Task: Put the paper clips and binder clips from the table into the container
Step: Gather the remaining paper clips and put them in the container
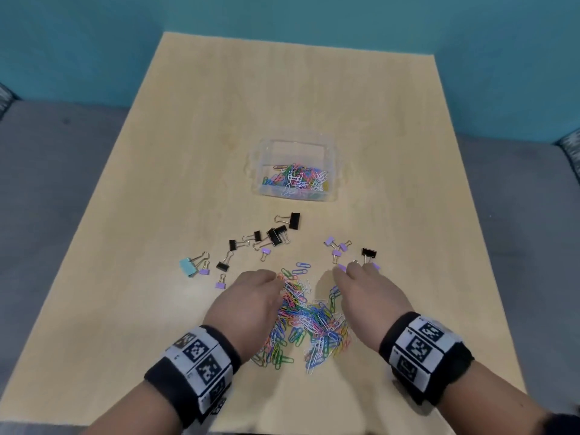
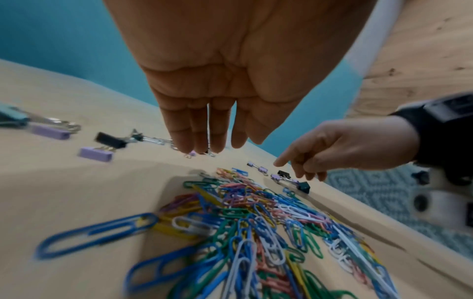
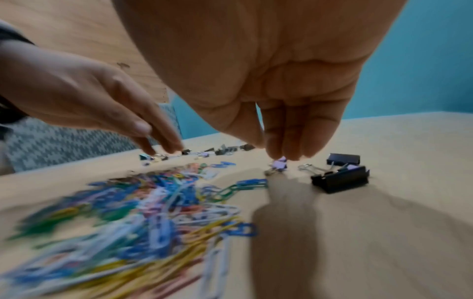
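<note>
A heap of coloured paper clips [image 1: 309, 321] lies near the table's front edge, between my hands. The clear container [image 1: 255, 171] behind it holds more paper clips. Black binder clips [image 1: 276, 235] and purple ones are scattered between heap and container. My left hand [image 1: 276, 279] hovers over the heap's far left edge; its fingers [image 2: 202, 141] are straight, pointing down, and hold nothing. My right hand [image 1: 348, 271] reaches down at the heap's right, and its fingertips [image 3: 281, 155] touch a small purple binder clip [image 3: 279, 164]. A black binder clip [image 3: 340, 179] lies just to the right of it.
A teal binder clip [image 1: 188, 266] with small purple ones lies at the left. The wooden table [image 1: 314, 89] is bare behind the container. Around it are grey upholstery [image 1: 47, 183] and a teal wall. The table's right edge is close to the right hand.
</note>
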`<state>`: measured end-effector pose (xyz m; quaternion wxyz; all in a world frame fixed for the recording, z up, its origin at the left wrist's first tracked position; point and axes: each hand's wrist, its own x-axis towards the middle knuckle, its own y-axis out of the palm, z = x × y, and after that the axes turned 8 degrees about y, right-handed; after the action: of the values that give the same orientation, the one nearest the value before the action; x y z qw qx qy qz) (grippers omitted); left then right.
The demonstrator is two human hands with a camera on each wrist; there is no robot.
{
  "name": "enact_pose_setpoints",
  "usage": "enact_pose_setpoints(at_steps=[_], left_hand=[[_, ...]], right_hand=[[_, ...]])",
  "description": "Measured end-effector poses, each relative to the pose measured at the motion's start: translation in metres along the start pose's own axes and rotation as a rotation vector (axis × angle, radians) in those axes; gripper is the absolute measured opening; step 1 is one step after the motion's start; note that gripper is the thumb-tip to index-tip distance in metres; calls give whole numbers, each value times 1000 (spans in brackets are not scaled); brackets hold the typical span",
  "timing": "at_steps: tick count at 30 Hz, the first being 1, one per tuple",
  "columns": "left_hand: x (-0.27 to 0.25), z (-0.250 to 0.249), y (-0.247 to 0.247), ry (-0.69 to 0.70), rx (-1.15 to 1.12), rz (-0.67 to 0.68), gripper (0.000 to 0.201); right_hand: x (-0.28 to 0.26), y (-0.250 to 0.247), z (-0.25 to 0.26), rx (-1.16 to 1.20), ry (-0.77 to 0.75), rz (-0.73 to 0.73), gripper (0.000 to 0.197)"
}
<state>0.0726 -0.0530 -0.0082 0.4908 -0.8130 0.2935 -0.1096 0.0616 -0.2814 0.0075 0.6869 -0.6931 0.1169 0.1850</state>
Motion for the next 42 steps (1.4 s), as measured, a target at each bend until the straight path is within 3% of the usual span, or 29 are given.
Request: enact_pose_setpoints(at_steps=[3, 6, 10, 14, 17, 19, 21, 24, 27, 33, 42], left_hand=[[23, -9, 12, 141, 105, 61, 45], [47, -11, 27, 209, 228, 175, 56], [42, -8, 38, 214, 282, 250, 50], [9, -5, 29, 250, 216, 165, 34], [-23, -7, 16, -32, 150, 39, 47], [-43, -10, 15, -257, 59, 104, 73], [-53, -13, 22, -307, 44, 150, 95], [-46, -17, 37, -252, 110, 160, 102], [-30, -20, 42, -208, 119, 101, 93], [-5, -21, 32, -187, 143, 117, 45], [-5, -15, 25, -158, 123, 141, 37]], right_hand=[[-29, 19, 7, 102, -95, 2, 43], [-41, 40, 10, 142, -88, -30, 57], [-33, 53, 22, 100, -52, 46, 69], [-43, 49, 33, 214, -115, 5, 64], [-63, 43, 22, 262, -11, -29, 56], [-71, 43, 18, 233, 108, 47, 67], [-71, 45, 25, 208, 144, 99, 82], [-56, 46, 43, 197, 109, 69, 86], [-38, 46, 57, 208, 70, 28, 73], [-18, 34, 64, 155, 43, 27, 43], [-14, 8, 62, 119, -11, 108, 34]])
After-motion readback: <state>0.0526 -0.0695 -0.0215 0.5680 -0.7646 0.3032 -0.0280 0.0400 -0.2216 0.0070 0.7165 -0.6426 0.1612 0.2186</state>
